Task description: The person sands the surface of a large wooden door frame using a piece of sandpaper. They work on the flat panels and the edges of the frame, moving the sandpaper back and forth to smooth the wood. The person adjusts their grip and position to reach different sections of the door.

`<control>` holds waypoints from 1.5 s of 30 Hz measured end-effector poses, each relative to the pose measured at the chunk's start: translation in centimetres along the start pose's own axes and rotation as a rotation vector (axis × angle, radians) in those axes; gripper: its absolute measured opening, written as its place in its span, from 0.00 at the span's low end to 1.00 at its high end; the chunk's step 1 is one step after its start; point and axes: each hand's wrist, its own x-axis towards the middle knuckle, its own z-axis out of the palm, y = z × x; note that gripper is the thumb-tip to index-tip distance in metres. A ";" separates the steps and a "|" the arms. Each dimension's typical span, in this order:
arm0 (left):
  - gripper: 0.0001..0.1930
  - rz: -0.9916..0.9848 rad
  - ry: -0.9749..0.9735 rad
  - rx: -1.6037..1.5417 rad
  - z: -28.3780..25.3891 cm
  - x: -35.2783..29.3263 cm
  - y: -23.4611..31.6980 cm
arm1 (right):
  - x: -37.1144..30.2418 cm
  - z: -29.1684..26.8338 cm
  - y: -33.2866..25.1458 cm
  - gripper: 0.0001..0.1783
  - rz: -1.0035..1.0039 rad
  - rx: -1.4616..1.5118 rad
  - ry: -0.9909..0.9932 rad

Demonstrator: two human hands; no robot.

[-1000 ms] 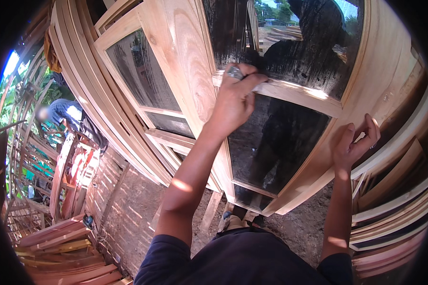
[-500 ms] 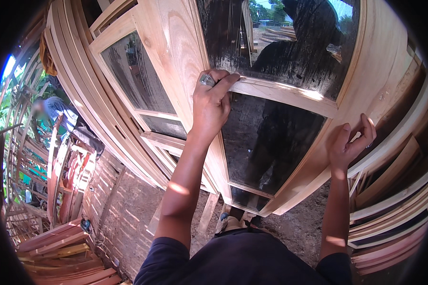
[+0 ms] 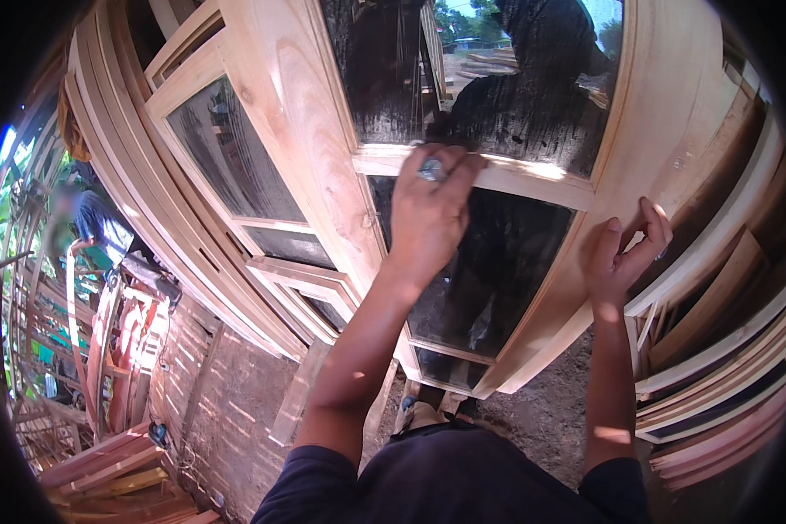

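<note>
Door: the wooden door (image 3: 668,96) with dark glass stands at the centre, its lower end near the person's feet.
Crossbar: a pale bar (image 3: 533,172) between the upper pane (image 3: 541,118) and the lower pane (image 3: 520,240).
Left hand: the left hand (image 3: 430,214) lies over the left part of the crossbar, fingers bent and bunched, a ring (image 3: 430,168) on one; whether they clamp anything underneath cannot be told.
Right hand: the right hand (image 3: 629,253) is at the door's right edge, fingers curled, thumb and fingertips apart with a gap between.
Left side: another glazed frame (image 3: 196,72) just beside the door, then long wooden frames (image 3: 118,153).
Far left: another person in a blue top (image 3: 103,229).
Near left: reddish boards (image 3: 105,458).
Right side: stacked curved-looking strips (image 3: 716,371).
Ground: brown earth (image 3: 249,380), streaked with sunlight.
</note>
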 end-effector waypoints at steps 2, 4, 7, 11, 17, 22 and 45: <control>0.21 -0.022 -0.018 -0.030 0.4 0.0 0.4 | 0.0 0.1 0.2 0.25 -0.013 0.007 0.012; 0.21 0.003 -0.028 -0.077 1.9 0.3 2.3 | -0.1 0.4 0.5 0.25 -0.015 0.048 0.022; 0.22 0.030 -0.064 -0.095 2.4 0.7 3.1 | -0.1 0.0 0.6 0.26 -0.024 0.013 -0.003; 0.20 -0.032 -0.010 0.012 1.0 0.6 0.8 | 0.1 0.5 0.1 0.26 -0.005 0.096 0.039; 0.21 0.002 -0.076 -0.130 3.0 1.3 4.3 | -0.2 0.3 0.4 0.27 -0.016 0.077 0.004; 0.21 -0.048 0.003 -0.005 1.8 0.6 1.8 | 0.2 0.2 0.0 0.28 -0.038 0.074 0.025; 0.22 -0.043 -0.051 -0.129 4.3 1.2 5.3 | -0.1 0.0 -0.2 0.29 -0.003 0.111 -0.027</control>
